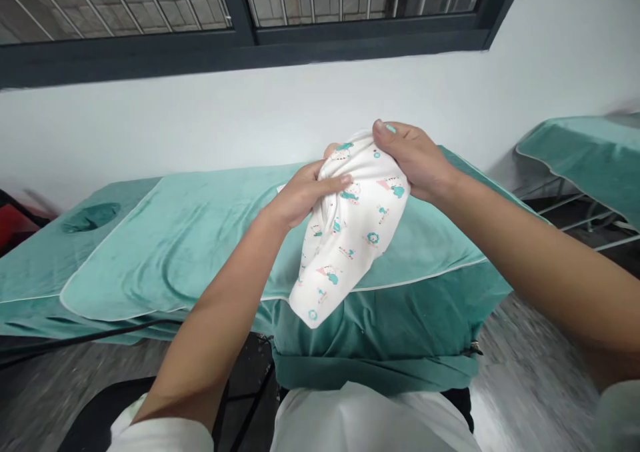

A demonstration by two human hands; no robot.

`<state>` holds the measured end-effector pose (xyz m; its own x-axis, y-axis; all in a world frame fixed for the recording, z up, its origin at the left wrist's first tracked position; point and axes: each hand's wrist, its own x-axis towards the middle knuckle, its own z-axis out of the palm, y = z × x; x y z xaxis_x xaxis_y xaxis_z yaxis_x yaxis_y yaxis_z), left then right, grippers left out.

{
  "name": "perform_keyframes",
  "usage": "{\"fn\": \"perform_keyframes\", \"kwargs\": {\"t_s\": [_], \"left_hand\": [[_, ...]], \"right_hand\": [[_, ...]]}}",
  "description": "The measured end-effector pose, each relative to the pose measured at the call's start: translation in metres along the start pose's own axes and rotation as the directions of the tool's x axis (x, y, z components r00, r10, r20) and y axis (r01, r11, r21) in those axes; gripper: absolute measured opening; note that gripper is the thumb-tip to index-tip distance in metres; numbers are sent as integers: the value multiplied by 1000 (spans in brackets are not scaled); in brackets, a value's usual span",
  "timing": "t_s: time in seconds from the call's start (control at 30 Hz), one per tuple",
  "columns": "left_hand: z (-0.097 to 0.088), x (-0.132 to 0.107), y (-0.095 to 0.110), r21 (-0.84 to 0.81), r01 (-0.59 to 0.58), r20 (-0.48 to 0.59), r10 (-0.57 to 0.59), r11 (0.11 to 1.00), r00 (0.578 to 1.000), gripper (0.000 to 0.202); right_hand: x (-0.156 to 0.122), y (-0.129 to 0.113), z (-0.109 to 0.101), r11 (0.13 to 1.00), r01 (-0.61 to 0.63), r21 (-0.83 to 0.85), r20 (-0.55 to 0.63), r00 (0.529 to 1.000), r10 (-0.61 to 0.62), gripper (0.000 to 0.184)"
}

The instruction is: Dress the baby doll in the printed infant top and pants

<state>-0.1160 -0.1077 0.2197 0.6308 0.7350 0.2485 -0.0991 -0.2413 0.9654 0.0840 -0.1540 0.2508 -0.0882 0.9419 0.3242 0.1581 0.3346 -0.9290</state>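
Between my two hands hangs a white cloth garment (357, 232) with small teal and pink prints, perhaps a baby's item; its exact kind is not plain. My left hand (305, 189) grips its upper left edge, thumb laid across the front and the other fingers partly hidden behind. At the upper right, my right hand (413, 155) pinches the fabric, its thumb on top. The lower end of the cloth dangles to a point above the edge of a bed with a teal cover (200, 239).
A face hole (90, 217) opens in the bed's left end. Behind it stand a white wall (200, 122) and a dark window frame (350, 42). Another teal-covered bed (590, 152) is at the right. A black cable (100, 335) crosses the lower left.
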Motion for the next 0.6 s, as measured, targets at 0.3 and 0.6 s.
{"fn": "perform_keyframes", "kwargs": {"t_s": [0.3,0.6], "left_hand": [[10,19,-34,-136,-9,-87,-3,991,996,45],[5,9,-46,-247,148,60,-137,958,989,51]], "right_hand": [[3,33,0,983,-171,72,229,962,151,43],[16,46,5,978,-164,129,83,985,154,56]]}}
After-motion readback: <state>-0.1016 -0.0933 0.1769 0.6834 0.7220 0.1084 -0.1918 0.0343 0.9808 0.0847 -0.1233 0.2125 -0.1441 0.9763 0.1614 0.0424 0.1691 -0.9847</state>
